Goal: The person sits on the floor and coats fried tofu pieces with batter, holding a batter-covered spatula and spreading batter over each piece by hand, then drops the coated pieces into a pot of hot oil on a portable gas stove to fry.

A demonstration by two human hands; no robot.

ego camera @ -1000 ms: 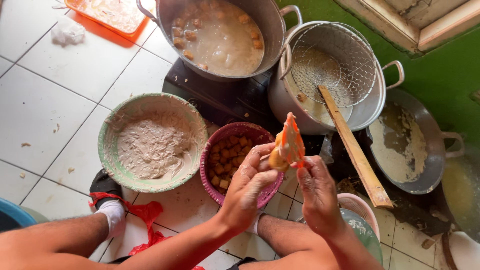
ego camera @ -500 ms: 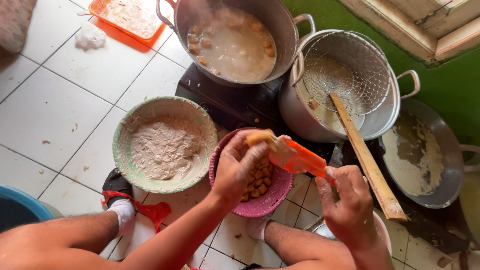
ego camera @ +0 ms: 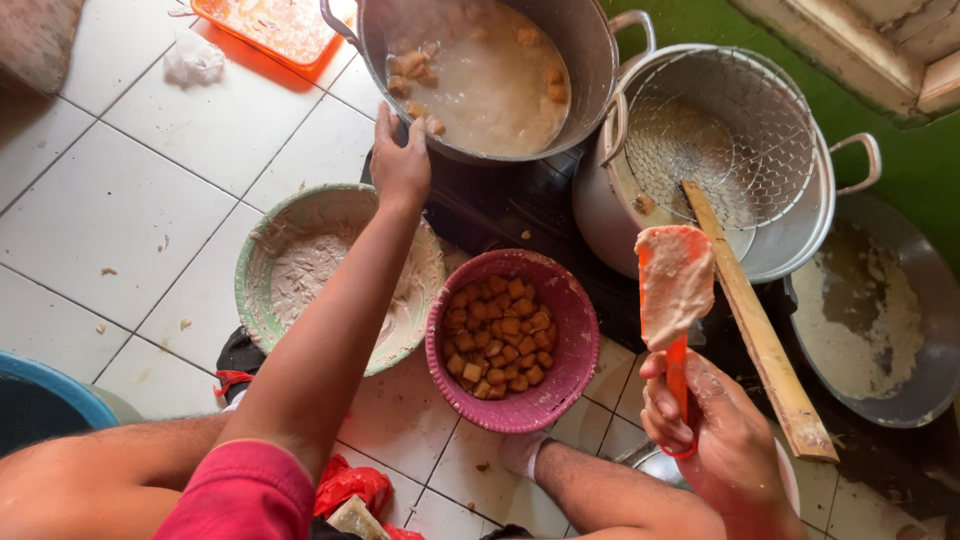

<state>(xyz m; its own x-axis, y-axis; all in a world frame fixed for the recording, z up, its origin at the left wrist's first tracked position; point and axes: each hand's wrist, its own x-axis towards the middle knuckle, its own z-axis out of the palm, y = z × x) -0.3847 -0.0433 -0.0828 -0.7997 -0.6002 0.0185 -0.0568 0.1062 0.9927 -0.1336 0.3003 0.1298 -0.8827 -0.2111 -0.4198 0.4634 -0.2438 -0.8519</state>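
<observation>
- Head view looks down on a white tiled floor [ego camera: 120,210] crowded with cookware: a large metal pot [ego camera: 480,70] of pale liquid with browned chunks floating in it, a second pot [ego camera: 800,200] holding a wire strainer basket [ego camera: 720,140], and a flat grey pan [ego camera: 880,320] at the right.
- A wooden stick [ego camera: 760,320] leans out of the strainer pot, its lower end toward the person, just beside the right hand.
- Between the arms sits a pink bowl [ego camera: 560,390] of small fried cubes; beside it is a green-rimmed bowl [ego camera: 260,270] smeared with batter (partly covered by the left forearm).
- An orange tray [ego camera: 270,25] lies at the top edge.
- The orange spatula [ego camera: 675,290] stands nearly upright, long axis running toward the strainer pot, its blade coated with pale batter and raised above the handle.
- The right hand [ego camera: 725,450] is closed around the spatula's handle.
- The left hand [ego camera: 400,160] reaches forward, fingers curled on the large pot's rim.
</observation>
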